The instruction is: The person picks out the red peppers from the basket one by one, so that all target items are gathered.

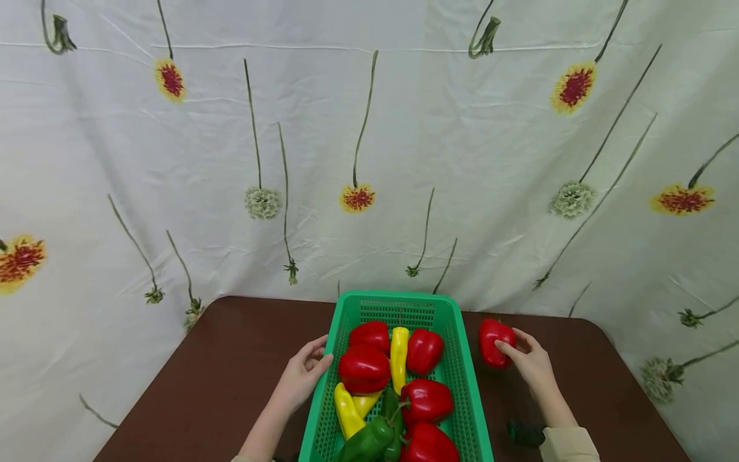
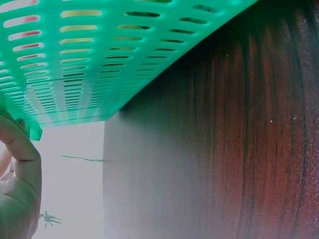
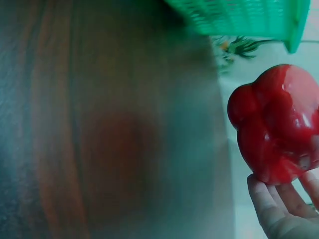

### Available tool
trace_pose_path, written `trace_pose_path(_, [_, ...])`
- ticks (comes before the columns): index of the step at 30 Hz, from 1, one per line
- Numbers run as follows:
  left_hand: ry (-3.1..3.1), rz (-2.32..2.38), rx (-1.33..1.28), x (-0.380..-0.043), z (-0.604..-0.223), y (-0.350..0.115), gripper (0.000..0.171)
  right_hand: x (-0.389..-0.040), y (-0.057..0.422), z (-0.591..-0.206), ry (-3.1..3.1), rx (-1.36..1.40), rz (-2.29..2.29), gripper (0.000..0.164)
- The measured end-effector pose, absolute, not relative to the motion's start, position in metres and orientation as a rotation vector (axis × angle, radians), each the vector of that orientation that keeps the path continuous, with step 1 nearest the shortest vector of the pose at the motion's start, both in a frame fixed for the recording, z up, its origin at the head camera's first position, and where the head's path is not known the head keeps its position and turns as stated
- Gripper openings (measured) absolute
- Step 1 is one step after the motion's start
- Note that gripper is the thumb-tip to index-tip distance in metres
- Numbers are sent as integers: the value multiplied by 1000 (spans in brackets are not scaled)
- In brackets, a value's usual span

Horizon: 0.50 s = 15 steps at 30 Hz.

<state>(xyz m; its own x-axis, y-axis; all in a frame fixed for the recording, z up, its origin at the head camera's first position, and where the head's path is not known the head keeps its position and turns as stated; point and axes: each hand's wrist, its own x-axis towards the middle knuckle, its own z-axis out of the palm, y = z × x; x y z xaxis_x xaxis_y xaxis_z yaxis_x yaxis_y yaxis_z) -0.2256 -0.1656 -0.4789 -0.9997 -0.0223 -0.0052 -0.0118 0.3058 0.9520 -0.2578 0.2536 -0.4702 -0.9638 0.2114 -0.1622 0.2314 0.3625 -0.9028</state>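
A green plastic basket (image 1: 470,385) stands at the middle of the table, holding several red bell peppers (image 1: 364,369), yellow peppers (image 1: 399,359) and green peppers (image 1: 366,441). My left hand (image 1: 300,372) grips the basket's left rim, its fingers curled at the edge; the left wrist view shows this hand (image 2: 20,174) beside the slotted wall (image 2: 114,45). Right of the basket, my right hand (image 1: 531,362) holds a red bell pepper (image 1: 494,341) between thumb and fingers. In the right wrist view that pepper (image 3: 279,124) hangs above the table, its lobed end showing.
The dark brown wooden table (image 1: 231,359) extends to both sides of the basket. Behind it hangs a white cloth (image 1: 323,244) printed with flowers. A small dark object (image 1: 525,434) is by the right sleeve (image 1: 570,444).
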Motion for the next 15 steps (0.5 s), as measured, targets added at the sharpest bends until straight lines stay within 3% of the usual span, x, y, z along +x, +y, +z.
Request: trace_pose_path(15, [-2503,-1896,50,-225,-479,-166,47,-261,260,-496,2512,381,-1641,71])
